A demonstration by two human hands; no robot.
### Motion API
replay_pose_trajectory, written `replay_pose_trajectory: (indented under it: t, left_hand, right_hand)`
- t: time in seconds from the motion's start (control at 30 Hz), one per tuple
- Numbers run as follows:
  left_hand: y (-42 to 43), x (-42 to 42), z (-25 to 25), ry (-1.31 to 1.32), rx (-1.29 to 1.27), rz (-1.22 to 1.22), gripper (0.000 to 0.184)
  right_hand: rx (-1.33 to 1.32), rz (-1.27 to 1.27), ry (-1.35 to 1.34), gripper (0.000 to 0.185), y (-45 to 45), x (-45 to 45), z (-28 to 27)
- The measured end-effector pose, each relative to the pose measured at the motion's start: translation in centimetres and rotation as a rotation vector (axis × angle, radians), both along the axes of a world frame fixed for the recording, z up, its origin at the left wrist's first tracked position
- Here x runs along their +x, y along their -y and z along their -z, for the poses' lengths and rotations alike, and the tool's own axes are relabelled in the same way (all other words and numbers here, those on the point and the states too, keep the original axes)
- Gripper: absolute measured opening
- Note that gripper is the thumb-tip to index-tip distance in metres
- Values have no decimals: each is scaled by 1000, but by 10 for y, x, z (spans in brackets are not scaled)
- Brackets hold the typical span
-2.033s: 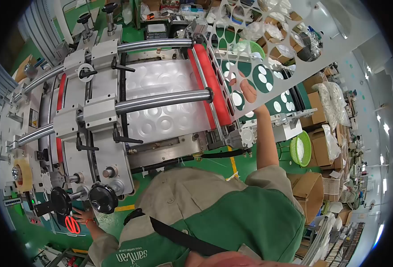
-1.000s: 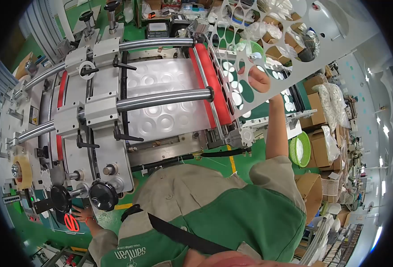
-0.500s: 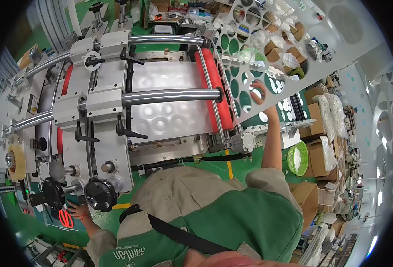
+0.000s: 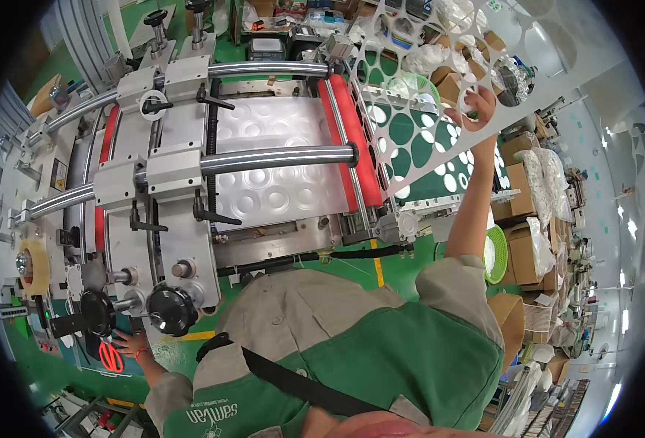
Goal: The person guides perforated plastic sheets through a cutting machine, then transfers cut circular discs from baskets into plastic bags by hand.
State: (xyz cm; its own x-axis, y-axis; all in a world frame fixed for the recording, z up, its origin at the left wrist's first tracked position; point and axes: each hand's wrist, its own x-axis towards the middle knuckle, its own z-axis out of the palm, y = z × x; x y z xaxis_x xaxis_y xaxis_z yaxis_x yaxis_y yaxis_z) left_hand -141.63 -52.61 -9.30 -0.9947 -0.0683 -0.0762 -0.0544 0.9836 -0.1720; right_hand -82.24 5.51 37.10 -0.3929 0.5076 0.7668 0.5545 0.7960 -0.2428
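My right hand (image 4: 477,111) is raised at the upper right, its fingers curled through and around a white sheet punched with round holes (image 4: 520,109). That holed sheet slants up from the red roller (image 4: 360,150) of the machine. Below it, white round pieces (image 4: 439,157) lie on a green conveyor belt (image 4: 419,150). At the lower left, my left hand (image 4: 129,343) has its fingers spread at the machine's side, beside red-handled scissors (image 4: 110,358). Part of this hand is close behind a black knob (image 4: 173,310); it holds nothing I can see.
Steel bars (image 4: 279,157) and clamp blocks cross the machine over a silvery sheet with circular marks (image 4: 271,193). A tape roll (image 4: 32,268) is at the left. To the right stand a green basket (image 4: 496,255) and cardboard boxes (image 4: 523,252).
My right hand has moved up and right, lifting the holed sheet. The circular marks under the bars and the white pieces on the belt have shifted. My left hand stays by the scissors.
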Motion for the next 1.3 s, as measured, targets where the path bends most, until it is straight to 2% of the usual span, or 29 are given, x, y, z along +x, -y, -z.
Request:
replay_pose_trajectory:
  t: [0.07, 0.1, 0.13, 0.2, 0.27, 0.3, 0.33, 0.4, 0.43, 0.47, 0.5, 0.53, 0.57, 0.6, 0.67, 0.7, 0.77, 0.8, 0.9, 0.93, 1.0, 1.03, 1.07, 1.1, 1.13, 1.17, 1.23, 1.27, 1.3]
  left_hand:
    - [0, -2, -4, -7, 3, 1, 111]
    - [1, 0, -2, -24, 8, 9, 111]
    - [2, 0, -1, -5, 14, 0, 112]
    - [5, 3, 10, -33, 67, 14, 111]
    - [0, 4, 8, 10, 38, -14, 110]
    - [-1, 3, 4, 10, 37, -12, 110]
    - [-2, 3, -2, 9, 36, -12, 110]
    - [-2, 0, -15, 1, 30, -16, 111]
    - [-2, 0, -18, 29, 8, -23, 111]
    - [-3, 2, -20, 59, -15, -29, 110]
    - [-5, 4, -20, 55, -20, -32, 108]
    - [-3, 4, -10, -6, 17, -10, 108]
    - [-1, 5, -2, -65, 54, 14, 108]
    - [3, 3, 5, -106, 62, 60, 107]
    - [5, -2, 4, -64, 16, 42, 108]
    - [5, -4, 0, -51, -17, 46, 111]
    - [7, -6, -5, -70, 0, 46, 113]
    - [5, -6, -5, -51, -16, 29, 114]
    - [4, -1, 7, -95, 69, 20, 107]
    - [6, -1, 12, -47, 35, 9, 108]
    - [-3, 4, -8, 29, -12, -10, 111]
    - [-1, 2, -9, 32, -7, -16, 112]
    - [0, -2, -10, 34, -2, -20, 114]
    - [-1, 1, -13, -17, 24, -9, 114]
    - [-1, 1, -16, -16, 21, -4, 114]
    - [0, 2, -16, -13, 20, 1, 114]
    - [4, 4, -3, -55, 81, 35, 114]
    - [5, 6, 2, -77, 108, 47, 114]
    - [2, 6, 2, -44, 72, 32, 114]
  right_hand:
    - [152, 57, 77, 37, -12, 23, 13]
    - [-138, -103, -189, 44, -4, 19, 23]
    - [-265, -91, -227, 30, 7, 14, 27]
    - [-203, 84, -173, 31, 5, 23, 61]
    - [-139, 277, 171, 43, -31, 68, 129]
    - [-385, 144, 288, 53, -25, 69, 133]
    - [-394, 290, 482, 62, -10, 65, 137]
    - [-530, 316, 531, 69, -7, 58, 132]
    - [-505, 191, 357, 66, -8, 56, 127]
    - [-712, 60, 132, 60, -1, 39, 113]
    - [-759, -137, 16, 55, 6, 25, 103]
    - [-880, -277, -101, 63, 14, 11, 95]
    - [-880, -342, -46, 63, 4, 16, 104]
    - [-843, -415, 83, 59, 21, -6, 75]
    - [-864, -476, 1, 53, 14, -11, 66]
    - [-937, -440, 31, 37, 5, -8, 58]
    - [-868, -375, 56, 22, -11, 6, 50]
    - [-723, -331, 187, 17, -15, 9, 37]
    - [-515, -196, 137, 22, -10, 26, 31]
    - [-550, -97, 75, 20, -13, 40, 37]
    - [-553, -170, -61, 18, -20, 50, 41]
    - [-500, -36, 62, 19, -13, 49, 43]
    - [-527, -93, 102, 22, -22, 58, 63]
    - [-520, 95, 269, 21, -12, 53, 68]
    - [-680, 175, 516, 28, -19, 61, 81]
    - [-687, 236, 648, 36, -20, 70, 99]
    - [-563, 31, 319, 45, -10, 55, 106]
    - [-697, -44, 57, 50, 1, 36, 99]
    - [-589, -155, 169, 53, -6, 30, 95]
